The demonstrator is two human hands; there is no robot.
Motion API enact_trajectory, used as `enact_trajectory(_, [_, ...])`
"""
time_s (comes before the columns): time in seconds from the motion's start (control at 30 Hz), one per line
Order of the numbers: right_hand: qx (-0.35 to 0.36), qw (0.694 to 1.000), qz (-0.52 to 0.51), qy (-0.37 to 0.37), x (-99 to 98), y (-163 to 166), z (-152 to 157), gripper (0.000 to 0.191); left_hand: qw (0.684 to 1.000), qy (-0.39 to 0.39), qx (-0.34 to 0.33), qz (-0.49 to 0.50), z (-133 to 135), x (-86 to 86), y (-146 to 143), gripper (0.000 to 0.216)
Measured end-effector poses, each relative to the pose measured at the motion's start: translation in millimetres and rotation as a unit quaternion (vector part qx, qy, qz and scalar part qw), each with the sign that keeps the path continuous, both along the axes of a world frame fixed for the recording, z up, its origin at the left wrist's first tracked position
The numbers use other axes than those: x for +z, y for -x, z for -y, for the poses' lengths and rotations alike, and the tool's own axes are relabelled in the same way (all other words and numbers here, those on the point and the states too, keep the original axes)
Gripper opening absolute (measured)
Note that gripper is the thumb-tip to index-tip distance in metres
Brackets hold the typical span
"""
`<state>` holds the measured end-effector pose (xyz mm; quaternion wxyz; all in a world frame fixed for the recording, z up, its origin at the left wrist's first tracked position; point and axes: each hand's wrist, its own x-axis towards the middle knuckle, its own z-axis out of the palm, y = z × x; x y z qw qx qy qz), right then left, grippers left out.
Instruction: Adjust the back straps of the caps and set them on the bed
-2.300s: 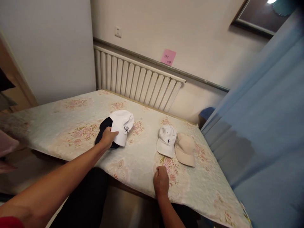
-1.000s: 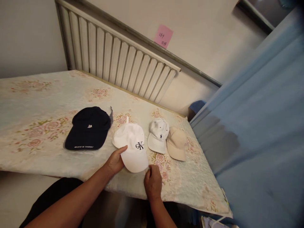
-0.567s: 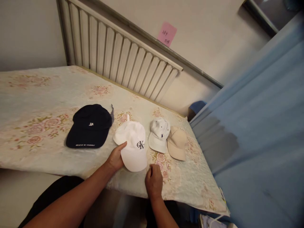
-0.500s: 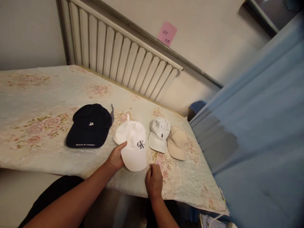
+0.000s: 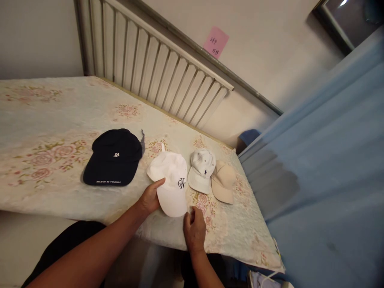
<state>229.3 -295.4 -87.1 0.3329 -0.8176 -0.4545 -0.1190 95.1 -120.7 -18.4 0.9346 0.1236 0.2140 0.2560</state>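
In the head view, my left hand (image 5: pixel 152 197) grips a white baseball cap (image 5: pixel 171 170) at the side, thumb on top where crown meets brim and the other fingers hidden beneath. A dark "CK" mark shows on the cap's front, and its brim points toward me. By the brim's right corner is my right hand (image 5: pixel 195 230), loosely curled, with a gap between thumb and forefinger and nothing visible in it; whether it touches the brim I cannot tell. A navy cap (image 5: pixel 115 158) lies left of the white one. To the right sit a pale grey cap (image 5: pixel 202 170) and a beige cap (image 5: pixel 223 182), side by side.
The caps are on a bed or table with a floral cover (image 5: pixel 99 108). Behind it stands a white radiator (image 5: pixel 162 68) below a pink note (image 5: pixel 216 42). A blue curtain (image 5: pixel 324 160) hangs along the right side. Clothing-like items (image 5: pixel 264 280) lie low at the right edge.
The white cap and my left hand have shifted slightly right, closer to the pale grey cap. My right hand's thumb and forefinger look a little farther apart.
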Motion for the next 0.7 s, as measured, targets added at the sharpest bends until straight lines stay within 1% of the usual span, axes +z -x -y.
enact_trajectory(0.17, [-0.016, 0.998, -0.046, -0.033, -2.5, 0.0, -0.2, 0.037, 1.0, -0.007, -0.009, 0.015, 0.6, -2.3, -2.7, 0.051])
enact_trajectory(0.3, [-0.016, 0.998, -0.037, -0.058, -4.7, 2.6, -7.5, 0.042, 0.999, -0.024, -0.012, 0.028, 2.1, -1.4, -2.8, 0.049])
enact_trajectory(0.37, [-0.006, 0.998, -0.022, -0.062, -1.0, 5.9, -13.3, 0.045, 0.998, -0.045, -0.016, 0.04, 3.1, -1.3, -2.7, 0.046])
enact_trajectory(0.43, [0.027, 0.998, -0.003, -0.057, 8.1, 9.6, -19.5, 0.045, 0.996, -0.072, -0.022, 0.054, 3.7, -1.7, -2.5, 0.043])
enact_trajectory(0.5, [0.084, 0.995, 0.011, -0.044, 21.6, 12.4, -24.8, 0.041, 0.991, -0.108, -0.019, 0.078, 3.6, -2.0, -1.8, 0.042])
enact_trajectory(0.57, [0.142, 0.989, -0.004, -0.036, 36.3, 13.3, -28.5, 0.038, 0.982, -0.148, -0.009, 0.121, 2.6, -2.3, 0.1, 0.044])
enact_trajectory(0.6, [0.157, 0.986, -0.026, -0.04, 42.9, 13.0, -29.5, 0.038, 0.975, -0.167, -0.013, 0.143, 1.8, -2.4, 1.5, 0.045])
enact_trajectory(0.63, [0.158, 0.985, -0.057, -0.049, 48.8, 12.4, -30.1, 0.038, 0.97, -0.182, -0.026, 0.162, 0.8, -2.5, 3.3, 0.046])
enact_trajectory(0.7, [0.114, 0.981, -0.136, -0.08, 57.7, 11.0, -29.3, 0.037, 0.962, -0.201, -0.06, 0.173, -1.6, -2.7, 6.9, 0.047])
